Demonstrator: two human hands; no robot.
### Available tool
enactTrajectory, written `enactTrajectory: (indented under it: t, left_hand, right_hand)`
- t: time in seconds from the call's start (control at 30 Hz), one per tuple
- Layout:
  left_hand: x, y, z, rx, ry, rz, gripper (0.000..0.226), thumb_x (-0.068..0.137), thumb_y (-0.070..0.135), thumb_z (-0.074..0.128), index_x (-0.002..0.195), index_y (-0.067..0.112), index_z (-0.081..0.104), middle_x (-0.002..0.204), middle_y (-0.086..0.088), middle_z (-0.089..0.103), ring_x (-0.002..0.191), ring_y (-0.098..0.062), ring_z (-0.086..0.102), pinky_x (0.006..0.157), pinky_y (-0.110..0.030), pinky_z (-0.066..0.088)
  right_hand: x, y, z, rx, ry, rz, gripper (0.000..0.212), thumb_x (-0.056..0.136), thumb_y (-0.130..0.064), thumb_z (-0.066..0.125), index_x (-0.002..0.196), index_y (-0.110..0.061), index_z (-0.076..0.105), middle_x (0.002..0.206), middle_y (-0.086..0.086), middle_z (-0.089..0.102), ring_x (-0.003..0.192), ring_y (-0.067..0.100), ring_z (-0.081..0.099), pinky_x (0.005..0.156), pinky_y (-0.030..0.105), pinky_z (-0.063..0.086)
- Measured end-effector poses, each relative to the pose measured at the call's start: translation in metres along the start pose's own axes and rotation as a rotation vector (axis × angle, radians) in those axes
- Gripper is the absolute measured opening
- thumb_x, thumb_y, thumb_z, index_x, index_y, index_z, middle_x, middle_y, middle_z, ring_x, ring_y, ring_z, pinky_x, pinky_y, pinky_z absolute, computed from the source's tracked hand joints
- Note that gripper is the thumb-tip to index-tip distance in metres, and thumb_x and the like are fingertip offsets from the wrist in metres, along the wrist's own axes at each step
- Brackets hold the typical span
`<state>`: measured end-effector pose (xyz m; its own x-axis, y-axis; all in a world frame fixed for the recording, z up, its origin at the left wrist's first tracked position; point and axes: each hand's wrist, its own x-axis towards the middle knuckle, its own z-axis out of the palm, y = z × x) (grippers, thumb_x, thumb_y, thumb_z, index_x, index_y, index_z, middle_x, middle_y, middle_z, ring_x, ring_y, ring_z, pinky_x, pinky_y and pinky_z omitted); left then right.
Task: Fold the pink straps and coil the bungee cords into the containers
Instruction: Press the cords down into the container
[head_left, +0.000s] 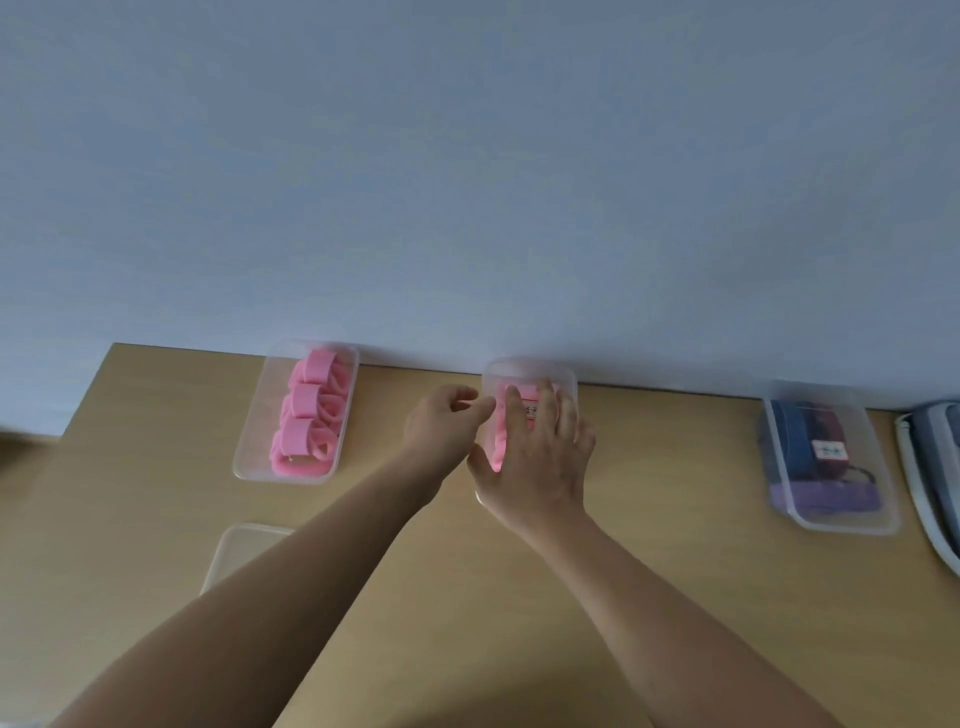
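One loose lid (244, 551) lies nearest, on the left side of the table (467, 649), well apart from both hands. Beyond it the right hand (540, 467) lies flat, fingers straight and spread, pressing on top of the middle container (519, 371); it grips nothing. The left hand (441, 423) sits at that container's left edge, fingers loosely curled, forefinger tip at the rim. Whether it pinches the rim cannot be told.

Pink straps (500, 444) show beneath the right palm, and a label (530, 410) shows between the fingers.

Judgement: either the contents are being pressed down or a cover is being seated; which one cannot be told. To do it well, press evenly over the middle, steady the wall with the left hand, and keep every strap loop inside the rim.

Off to the left, the left container (249, 452) holds folded straps (311, 410), uncovered. Far right, the right container (852, 519) holds the bungee cords (800, 441). All three stand against the wall (467, 182).
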<state>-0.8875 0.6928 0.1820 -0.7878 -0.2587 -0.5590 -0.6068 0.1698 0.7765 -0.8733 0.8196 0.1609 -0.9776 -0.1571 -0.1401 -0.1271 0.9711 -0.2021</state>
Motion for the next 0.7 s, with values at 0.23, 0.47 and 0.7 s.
enactTrajectory:
  t: [0.23, 0.47, 0.7]
  left_hand:
    - [0.023, -0.002, 0.012, -0.096, 0.055, -0.054, 0.004, 0.092, 0.015, 0.073, 0.094, 0.012, 0.072, 0.099, -0.011, 0.076, 0.094, -0.032, 0.074, 0.08, -0.042, 0.06]
    - [0.033, -0.006, 0.015, -0.039, -0.003, -0.055, 0.009, 0.096, 0.015, 0.069, 0.087, 0.014, 0.066, 0.081, -0.002, 0.068, 0.073, -0.018, 0.063, 0.056, -0.028, 0.047]
    - [0.025, -0.012, 0.018, -0.015, -0.02, -0.067, 0.006, 0.097, 0.013, 0.068, 0.094, 0.012, 0.063, 0.085, -0.005, 0.068, 0.067, -0.018, 0.064, 0.052, -0.026, 0.049]
  right_hand:
    - [0.007, 0.01, 0.013, 0.006, 0.05, -0.035, 0.081, 0.087, -0.069, 0.033, 0.155, -0.026, 0.027, 0.165, 0.013, 0.015, 0.15, 0.036, 0.014, 0.114, 0.056, 0.018]
    - [0.002, 0.013, 0.022, -0.016, 0.014, -0.079, 0.084, 0.094, -0.07, 0.021, 0.16, -0.02, 0.005, 0.166, 0.019, -0.007, 0.153, 0.037, -0.011, 0.122, 0.055, -0.002]
    - [-0.014, 0.015, 0.023, -0.044, 0.038, -0.084, 0.085, 0.094, -0.069, 0.027, 0.159, -0.016, 0.016, 0.165, 0.022, 0.005, 0.152, 0.042, 0.001, 0.122, 0.058, 0.005]
